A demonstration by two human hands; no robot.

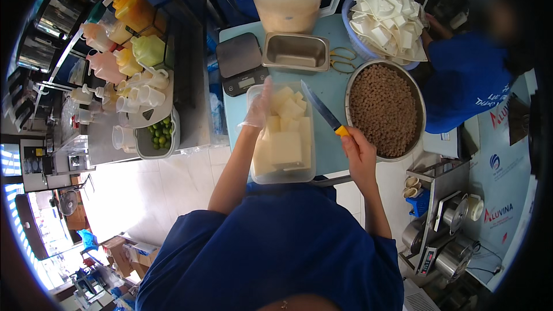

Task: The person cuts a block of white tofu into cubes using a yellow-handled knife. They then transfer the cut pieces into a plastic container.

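My right hand (pixel 358 149) is bare and grips the yellow handle of a knife (pixel 320 107), its blade slanting up and left over the table. A clear plastic glove covers my left hand (pixel 260 106), which stands on edge at the left side of a clear plastic container (pixel 312 172). Its fingers are straight, and nothing shows in its grasp. Pale yellow blocks (pixel 286 147) fill much of the container, large ones at the near end and smaller pieces at the far end. The container sits at the near edge of the light-blue table (pixel 330 147).
Beyond the container are a digital kitchen scale (pixel 239 58), a steel pan (pixel 296 54), scissors (pixel 343 61) and a plastic measuring jug (pixel 285 2). Rightward stand a bowl of brown pellets (pixel 384 110) and a basket of white pieces (pixel 389 21). A co-worker (pixel 466 80) is beside them.
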